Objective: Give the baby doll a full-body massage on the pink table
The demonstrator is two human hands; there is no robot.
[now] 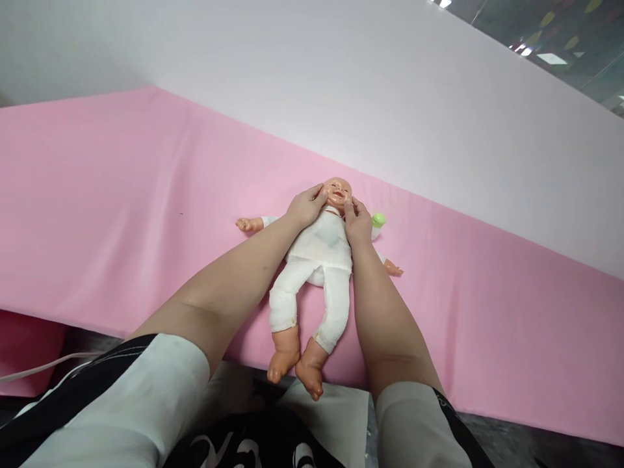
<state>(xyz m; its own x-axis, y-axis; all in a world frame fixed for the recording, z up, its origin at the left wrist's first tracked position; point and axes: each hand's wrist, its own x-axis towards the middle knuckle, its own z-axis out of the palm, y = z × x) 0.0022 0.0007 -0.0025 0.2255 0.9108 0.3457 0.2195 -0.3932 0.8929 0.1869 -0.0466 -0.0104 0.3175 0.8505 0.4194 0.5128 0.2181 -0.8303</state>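
A baby doll [319,240] with a white cloth body lies on its back on the pink cloth [209,169], its feet toward me and hanging at the front edge. My left hand [307,205] cups one side of the doll's head, thumb on the cheek. On the other side, my right hand [357,222] holds the cheek and jaw in the same way. Both hands' fingers curl partly behind the head, where their tips are hidden. The doll's arms are spread outward, partly covered by my forearms.
Just right of my right hand lies a small item with a light green top [379,220] and a whitish lower part. A white wall [341,84] rises behind the cloth, with glass at the upper right. A pale cable [49,367] runs at the lower left.
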